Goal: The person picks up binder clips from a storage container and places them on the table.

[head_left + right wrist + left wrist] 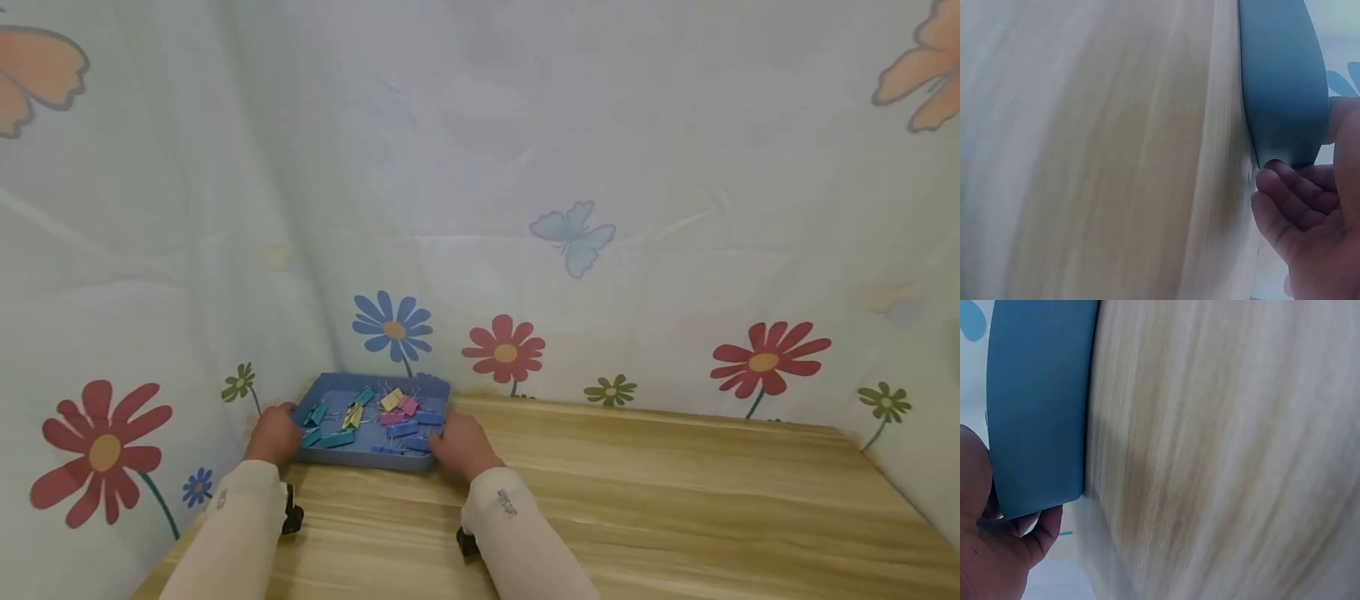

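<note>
A shallow blue plastic tray (360, 457) sits at the back left of the table, holding several binder clips. Teal clips (337, 439) lie on its left side, yellow ones such as this clip (352, 417) near the middle, pink clips (407, 405) and blue clips (402, 428) toward the right. My left hand (273, 435) grips the tray's left end. In the left wrist view its fingers (1047, 528) curl at the tray's corner. On the opposite end my right hand (465, 446) holds the tray, thumb at the rim and fingers (1279, 187) bent against the end wall.
A wood-grain table (637, 500) stretches to the right of the tray. Behind it and on the left hangs a pale curtain (465, 167) printed with flowers and butterflies, close to the tray's back edge. Each wrist carries a small black device (292, 518).
</note>
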Demonstrator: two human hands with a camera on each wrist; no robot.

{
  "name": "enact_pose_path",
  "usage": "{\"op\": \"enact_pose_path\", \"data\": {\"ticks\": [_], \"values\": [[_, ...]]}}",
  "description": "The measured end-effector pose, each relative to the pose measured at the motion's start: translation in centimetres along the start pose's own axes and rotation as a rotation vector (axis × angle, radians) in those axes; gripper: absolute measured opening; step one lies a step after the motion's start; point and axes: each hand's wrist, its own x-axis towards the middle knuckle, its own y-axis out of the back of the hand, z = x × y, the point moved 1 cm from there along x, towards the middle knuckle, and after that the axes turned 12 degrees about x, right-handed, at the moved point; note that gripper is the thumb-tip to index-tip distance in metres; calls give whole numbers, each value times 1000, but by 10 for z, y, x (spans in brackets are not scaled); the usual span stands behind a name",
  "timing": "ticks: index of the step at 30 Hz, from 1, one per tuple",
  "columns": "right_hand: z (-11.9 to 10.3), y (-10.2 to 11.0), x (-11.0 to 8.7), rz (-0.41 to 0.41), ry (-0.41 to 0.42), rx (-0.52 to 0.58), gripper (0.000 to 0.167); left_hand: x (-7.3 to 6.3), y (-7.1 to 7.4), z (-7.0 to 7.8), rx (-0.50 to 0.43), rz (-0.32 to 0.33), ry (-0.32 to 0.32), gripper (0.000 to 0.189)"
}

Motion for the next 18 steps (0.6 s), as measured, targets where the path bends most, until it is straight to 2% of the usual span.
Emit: {"op": "enact_pose_path", "data": {"ticks": [6, 12, 18], "values": [[13, 13, -6, 14, 18, 12, 12, 0, -3, 12, -20, -33, -56, 51], [31, 34, -17, 11, -32, 35, 14, -2, -8, 28, -85, -85, -151, 52], [45, 63, -35, 1, -56, 60, 37, -4, -11, 51, -147, -188, -155, 49]]}}
